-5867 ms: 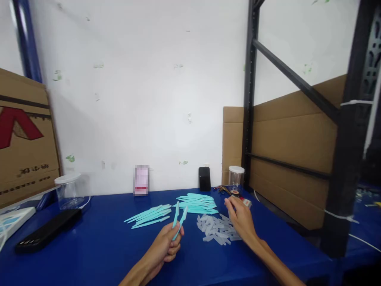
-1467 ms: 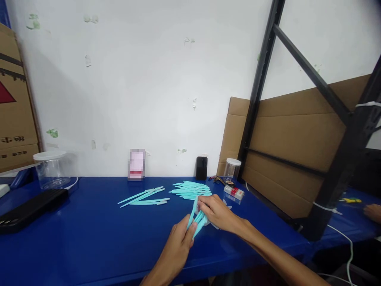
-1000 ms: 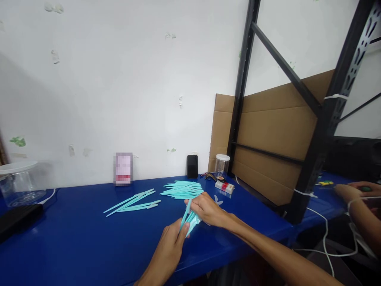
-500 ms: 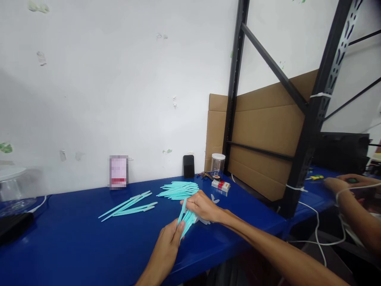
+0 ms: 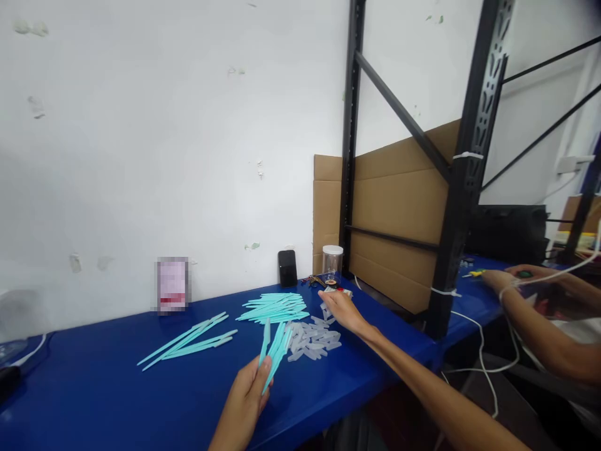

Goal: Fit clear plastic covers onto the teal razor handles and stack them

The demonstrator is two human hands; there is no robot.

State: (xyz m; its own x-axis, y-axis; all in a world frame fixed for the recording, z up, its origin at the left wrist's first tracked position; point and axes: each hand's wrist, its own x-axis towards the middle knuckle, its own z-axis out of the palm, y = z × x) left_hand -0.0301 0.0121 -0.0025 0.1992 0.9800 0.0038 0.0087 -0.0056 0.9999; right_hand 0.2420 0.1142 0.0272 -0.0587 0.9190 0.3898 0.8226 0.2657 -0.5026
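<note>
While the left grip (image 5: 245,389) holds turquoise sticks (image 5: 278,352) (right grip (image 5: 345,311): can't tell), the blue table (image 5: 117,388) meets white wall (image 5: 188,156).

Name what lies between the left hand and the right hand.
In the head view: turquoise sticks held by the left hand, then loose translucent pieces, nearer the right hand.
</note>
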